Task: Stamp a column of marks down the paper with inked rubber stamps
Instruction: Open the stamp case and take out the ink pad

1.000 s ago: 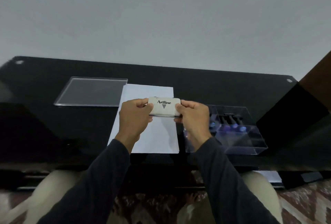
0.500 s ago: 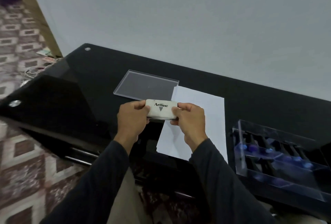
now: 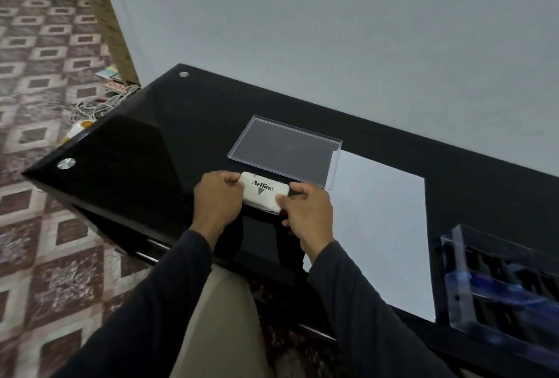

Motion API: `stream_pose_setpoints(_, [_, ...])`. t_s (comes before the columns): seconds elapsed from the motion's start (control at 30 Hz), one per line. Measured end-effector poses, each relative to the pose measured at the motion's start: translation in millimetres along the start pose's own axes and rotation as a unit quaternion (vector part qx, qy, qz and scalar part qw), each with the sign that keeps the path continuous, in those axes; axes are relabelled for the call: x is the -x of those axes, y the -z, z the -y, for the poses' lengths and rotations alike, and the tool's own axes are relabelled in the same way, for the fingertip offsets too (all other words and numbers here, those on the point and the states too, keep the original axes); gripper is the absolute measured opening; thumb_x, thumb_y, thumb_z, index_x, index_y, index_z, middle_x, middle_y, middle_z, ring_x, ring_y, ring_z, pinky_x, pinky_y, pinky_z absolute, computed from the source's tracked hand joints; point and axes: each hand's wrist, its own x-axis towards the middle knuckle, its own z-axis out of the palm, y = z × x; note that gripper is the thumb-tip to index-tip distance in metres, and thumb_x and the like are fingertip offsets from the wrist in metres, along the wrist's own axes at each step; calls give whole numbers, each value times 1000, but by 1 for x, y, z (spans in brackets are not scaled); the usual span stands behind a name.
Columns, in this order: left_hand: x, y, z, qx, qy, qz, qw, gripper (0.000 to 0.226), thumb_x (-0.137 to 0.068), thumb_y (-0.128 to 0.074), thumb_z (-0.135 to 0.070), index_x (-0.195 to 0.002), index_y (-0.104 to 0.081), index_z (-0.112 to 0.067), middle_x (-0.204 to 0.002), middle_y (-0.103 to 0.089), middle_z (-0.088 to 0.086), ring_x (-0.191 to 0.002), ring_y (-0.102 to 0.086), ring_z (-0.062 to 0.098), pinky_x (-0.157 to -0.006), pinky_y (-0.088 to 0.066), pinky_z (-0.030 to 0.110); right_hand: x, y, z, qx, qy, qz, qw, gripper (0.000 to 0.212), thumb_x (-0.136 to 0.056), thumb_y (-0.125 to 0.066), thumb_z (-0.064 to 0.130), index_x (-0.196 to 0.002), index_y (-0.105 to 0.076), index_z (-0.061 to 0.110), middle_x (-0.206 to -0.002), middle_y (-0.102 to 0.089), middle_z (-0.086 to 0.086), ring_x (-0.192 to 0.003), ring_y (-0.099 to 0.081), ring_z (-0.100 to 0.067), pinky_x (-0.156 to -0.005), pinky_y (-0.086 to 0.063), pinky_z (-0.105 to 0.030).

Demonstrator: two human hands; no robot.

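Head view, left hand (image 3: 216, 197) and right hand (image 3: 305, 211) each closed on an end of the white Artline ink pad (image 3: 263, 192), now lower and left of the paper (image 3: 381, 226), over the black table (image 3: 145, 151) near its front edge, clear lid (image 3: 286, 151) just behind, stamp box (image 3: 499, 284) far right.

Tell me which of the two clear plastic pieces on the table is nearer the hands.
The flat clear lid, lying just beyond the ink pad both hands hold. The other, the clear box with stamps, sits far right past the paper.
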Motion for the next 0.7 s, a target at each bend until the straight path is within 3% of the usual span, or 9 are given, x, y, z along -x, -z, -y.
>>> stream_pose_setpoints(0.07, [0, 0, -1, -37, -30, 1, 999, 21, -96, -62, -11, -110, -77, -12, -96, -73, -5, -86, -61, 7, -81, -43, 19, -1, -3, 0, 17, 3, -10, 1000, 18, -79, -78, 20, -84, -65, 31, -83, -73, 9, -76, -71, -21, -77, -60, -42])
stream_pose_setpoints(0.17, [-3, -3, 2, -93, -58, 3, 994, 22, -96, -62, -13, -113, -76, -13, -111, -74, 0, -93, -62, 11, -82, -41, 21, -3, -2, 0, 46, 24, -21, 998, 32, -79, -76, 15, -61, -56, 33, -73, -72, 10, -66, -69, -20, -71, -60, -43])
stream_pose_setpoints(0.27, [-5, -4, 6, -118, -64, 9, 991, 23, -96, -61, -14, -115, -75, -14, -117, -72, 3, -106, -65, 20, -86, -44, 24, -3, -2, 1, 62, 39, -26, 997, 34, -81, -75, 13, -60, -56, 33, -73, -71, 12, -66, -69, -18, -70, -61, -40])
stream_pose_setpoints(0.4, [-6, -5, 8, -131, -69, 22, 989, 25, -97, -61, -15, -118, -74, -16, -122, -69, 5, -109, -64, 21, -89, -47, 27, -4, -5, -2, 82, 46, -30, 995, 29, -81, -72, 11, -63, -60, 31, -78, -72, 9, -67, -69, -16, -64, -61, -36])
stream_pose_setpoints(0.5, [-4, -6, 7, -140, -84, 20, 986, 27, -96, -60, -16, -119, -74, -18, -123, -67, 7, -111, -63, 24, -99, -50, 36, -6, -6, -3, 123, 45, -31, 991, 12, -79, -70, 11, -69, -69, 18, -79, -73, 4, -67, -67, -11, -55, -53, -15])
stream_pose_setpoints(0.57, [-2, -7, 6, -138, -88, 16, 986, 27, -96, -60, -14, -119, -74, -15, -122, -68, 7, -112, -63, 25, -99, -50, 36, -8, -5, -4, 137, 44, -31, 989, 8, -80, -69, 10, -72, -72, 13, -75, -72, 3, -66, -64, -9, -47, -40, -5])
stream_pose_setpoints(0.7, [4, -6, 6, -136, -109, -3, 985, 22, -97, -59, -13, -112, -74, -7, -111, -68, 12, -105, -64, 27, -89, -50, 36, -8, -4, -6, 145, 65, -26, 987, 8, -81, -69, 9, -73, -70, 10, -77, -71, 1, -68, -63, -13, -49, -38, -4])
